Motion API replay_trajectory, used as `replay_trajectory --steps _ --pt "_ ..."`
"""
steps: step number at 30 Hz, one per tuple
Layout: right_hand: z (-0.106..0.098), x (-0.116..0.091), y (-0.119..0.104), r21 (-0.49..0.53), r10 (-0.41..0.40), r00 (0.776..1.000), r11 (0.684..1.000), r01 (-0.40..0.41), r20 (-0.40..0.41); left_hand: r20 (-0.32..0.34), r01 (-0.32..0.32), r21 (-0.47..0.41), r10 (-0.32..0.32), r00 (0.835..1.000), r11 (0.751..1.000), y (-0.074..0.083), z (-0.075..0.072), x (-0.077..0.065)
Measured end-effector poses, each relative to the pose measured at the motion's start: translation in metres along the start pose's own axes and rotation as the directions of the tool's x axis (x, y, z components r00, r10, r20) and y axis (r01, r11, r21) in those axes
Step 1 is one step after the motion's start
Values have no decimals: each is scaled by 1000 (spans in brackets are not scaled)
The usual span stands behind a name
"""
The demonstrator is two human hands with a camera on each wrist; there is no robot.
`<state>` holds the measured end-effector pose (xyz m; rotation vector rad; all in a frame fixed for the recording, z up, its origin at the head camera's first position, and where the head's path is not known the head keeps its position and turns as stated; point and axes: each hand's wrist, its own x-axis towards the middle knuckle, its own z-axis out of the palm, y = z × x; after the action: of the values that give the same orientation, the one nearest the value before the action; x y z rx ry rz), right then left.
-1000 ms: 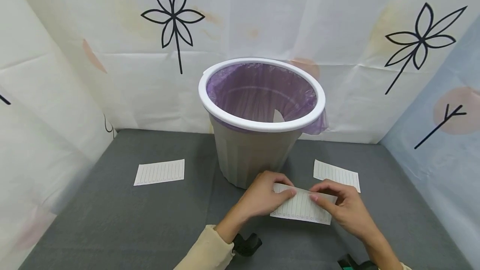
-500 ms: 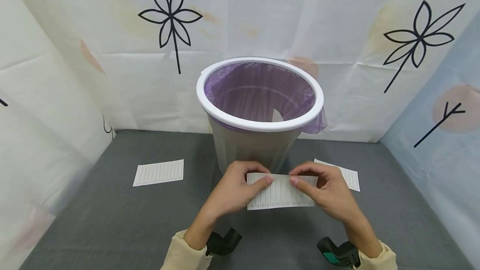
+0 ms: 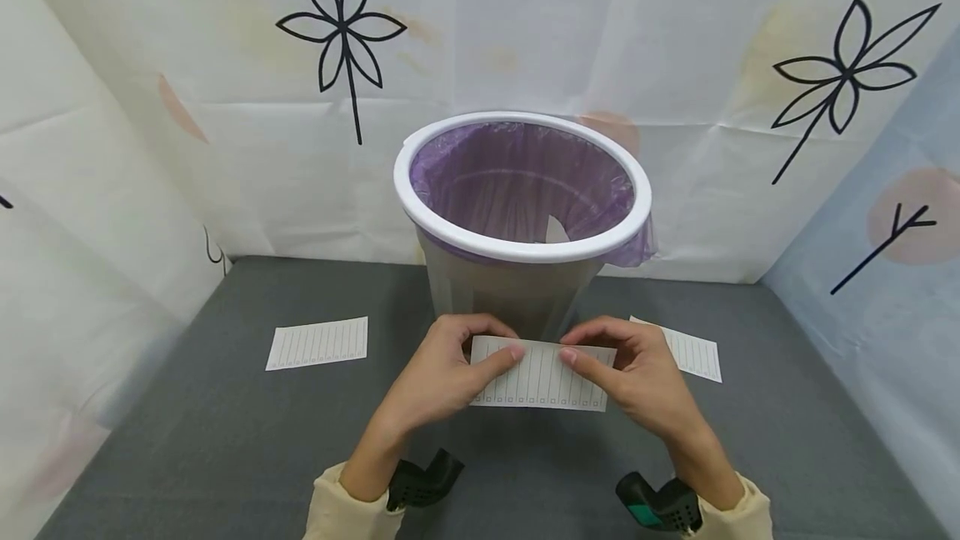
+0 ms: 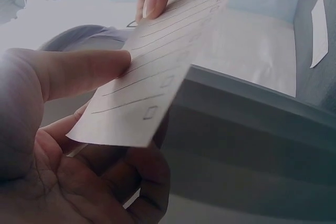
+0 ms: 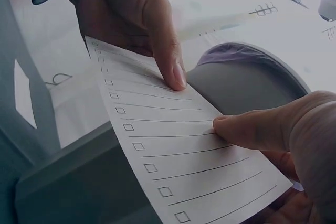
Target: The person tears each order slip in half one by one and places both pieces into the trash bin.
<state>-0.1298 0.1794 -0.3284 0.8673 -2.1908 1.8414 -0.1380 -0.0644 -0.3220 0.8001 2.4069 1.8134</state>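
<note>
Both hands hold one lined slip of paper with a row of small checkboxes, in front of the bin. My left hand pinches its top edge left of the middle, thumb on the near face and fingers behind. To the right, my right hand pinches the same edge in the same way. The two thumbs lie a short gap apart on the paper, as the right wrist view shows. The slip looks whole, without a visible tear. Most fingertips behind the paper are hidden in the head view.
A bin with a white rim and purple liner stands behind the hands; a white paper piece shows inside. One lined slip lies on the grey table at left, another at right, partly behind my right hand.
Both hands have moved left and up with the slip, from the right of the bin's front to its middle. The slip has levelled out. Both hands keep their pinch.
</note>
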Motion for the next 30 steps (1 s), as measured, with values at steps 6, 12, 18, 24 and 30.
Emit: replay_trajectory --steps 6,12,18,24,30 --pt "4 -1 0 3 20 999 1000 -20 -41 11 -4 24 4 1000 1000 -2 -2 0" --pt "11 0 0 0 8 998 1000 -8 -65 7 -19 1 19 1000 1000 -2 -4 0" --pt "17 1 2 28 -1 998 1000 2 -55 -3 4 -36 -4 1000 999 -1 -3 0" --pt "22 1 3 26 17 996 1000 -15 -87 -24 4 -51 -5 1000 999 -1 -2 1" --pt "27 0 2 -32 23 994 999 -27 -110 -40 -21 -54 18 999 998 1 -1 -1"
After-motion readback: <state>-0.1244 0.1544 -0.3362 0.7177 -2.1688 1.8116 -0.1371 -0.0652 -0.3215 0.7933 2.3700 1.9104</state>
